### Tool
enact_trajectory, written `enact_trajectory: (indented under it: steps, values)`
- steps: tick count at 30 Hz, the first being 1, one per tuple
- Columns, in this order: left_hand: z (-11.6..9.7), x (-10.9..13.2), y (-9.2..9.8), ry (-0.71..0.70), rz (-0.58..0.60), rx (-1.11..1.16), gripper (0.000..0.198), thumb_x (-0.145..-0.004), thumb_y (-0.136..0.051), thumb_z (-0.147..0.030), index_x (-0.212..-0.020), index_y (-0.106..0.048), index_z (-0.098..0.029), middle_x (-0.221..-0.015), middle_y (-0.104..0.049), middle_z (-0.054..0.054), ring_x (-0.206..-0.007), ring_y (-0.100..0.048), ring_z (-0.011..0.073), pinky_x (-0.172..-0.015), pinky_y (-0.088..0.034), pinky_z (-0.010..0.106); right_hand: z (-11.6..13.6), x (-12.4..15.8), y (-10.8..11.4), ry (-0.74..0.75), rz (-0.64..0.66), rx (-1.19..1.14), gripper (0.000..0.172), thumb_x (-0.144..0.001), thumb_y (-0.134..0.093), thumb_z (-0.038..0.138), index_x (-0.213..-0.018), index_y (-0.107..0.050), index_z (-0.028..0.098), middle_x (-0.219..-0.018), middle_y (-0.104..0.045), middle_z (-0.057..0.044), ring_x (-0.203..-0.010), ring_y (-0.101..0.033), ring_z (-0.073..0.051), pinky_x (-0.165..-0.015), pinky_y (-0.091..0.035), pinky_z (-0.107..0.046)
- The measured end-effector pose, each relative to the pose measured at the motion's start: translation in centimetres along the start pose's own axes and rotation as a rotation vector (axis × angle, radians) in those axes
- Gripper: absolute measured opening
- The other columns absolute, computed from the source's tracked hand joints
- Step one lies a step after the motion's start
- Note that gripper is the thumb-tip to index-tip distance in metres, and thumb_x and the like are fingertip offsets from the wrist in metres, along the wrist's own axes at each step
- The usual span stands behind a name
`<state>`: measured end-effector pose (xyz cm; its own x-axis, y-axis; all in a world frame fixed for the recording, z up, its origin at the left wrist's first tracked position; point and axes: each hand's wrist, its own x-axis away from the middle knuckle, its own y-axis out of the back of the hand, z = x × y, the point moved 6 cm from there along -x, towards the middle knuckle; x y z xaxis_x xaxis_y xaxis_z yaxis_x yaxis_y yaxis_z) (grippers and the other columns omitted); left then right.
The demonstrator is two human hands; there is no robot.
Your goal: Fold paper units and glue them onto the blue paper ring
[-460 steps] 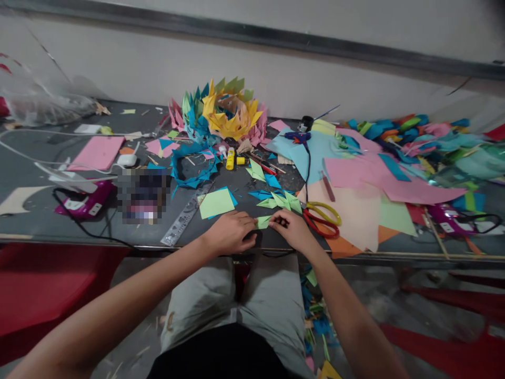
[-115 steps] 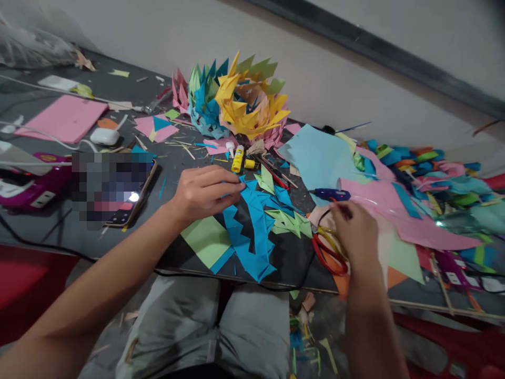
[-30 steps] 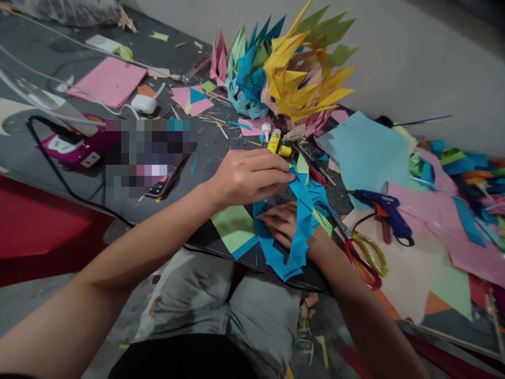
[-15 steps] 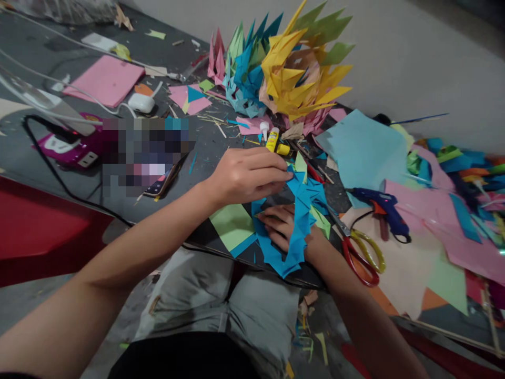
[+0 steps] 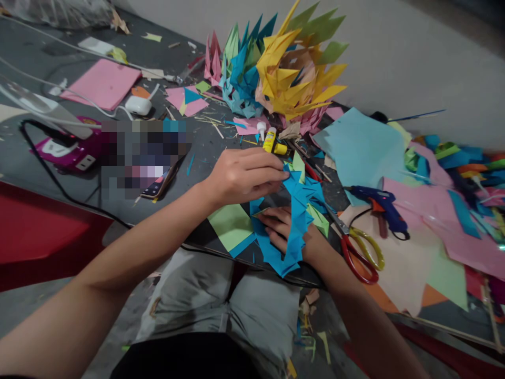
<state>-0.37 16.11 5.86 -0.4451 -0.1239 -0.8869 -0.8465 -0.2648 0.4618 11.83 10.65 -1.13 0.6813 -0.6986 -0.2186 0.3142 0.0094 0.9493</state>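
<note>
A ring of folded blue paper pieces (image 5: 296, 231) stands near the table's front edge, with green folded pieces (image 5: 317, 219) on its outer side. My left hand (image 5: 248, 176) is closed at the ring's upper end, its fingertips pinching the folded paper there. Through the ring's middle reaches my right hand (image 5: 279, 226), bent fingers against the inside of its left part; the thumb is hidden. Just left of the ring lies a light green paper sheet (image 5: 231, 226) over a blue one.
Scissors (image 5: 355, 247) and a blue glue gun (image 5: 379, 202) lie to the right among paper sheets. Behind my hands are a yellow glue tube (image 5: 270, 139) and folded paper models (image 5: 295, 79). A phone (image 5: 161, 181) and a purple power strip (image 5: 74, 150) with cables are at left.
The whole view has shifted slightly. Both hands keep almost the same hold on the blue ring, with only a very slight shift of the left fingertips.
</note>
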Motion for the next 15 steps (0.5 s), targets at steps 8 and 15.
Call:
enact_trajectory:
  steps: [8, 15]
  values:
    - [-0.02, 0.15, -0.01, -0.003, -0.007, 0.017, 0.009, -0.083, -0.054, -0.025, -0.086, -0.059, -0.018, -0.079, -0.064, -0.001, -0.074, -0.061, 0.0077, -0.064, -0.047, 0.019, 0.10, -0.18, -0.03, -0.015, 0.025, 0.014, 0.030, -0.085, -0.042, 0.021, -0.106, -0.063, 0.016, -0.105, -0.064, -0.007, -0.096, -0.058, -0.024, -0.088, -0.048, -0.038]
    - [0.00, 0.08, -0.14, -0.003, 0.014, -0.013, 0.012, -0.084, -0.052, -0.027, -0.084, -0.060, -0.018, -0.078, -0.064, -0.001, -0.072, -0.061, 0.0076, -0.064, -0.048, 0.019, 0.64, -0.39, 0.40, 0.010, 0.003, 0.072, 0.030, -0.087, -0.040, 0.020, -0.103, -0.065, 0.015, -0.101, -0.066, -0.007, -0.093, -0.060, -0.021, -0.086, -0.048, -0.034]
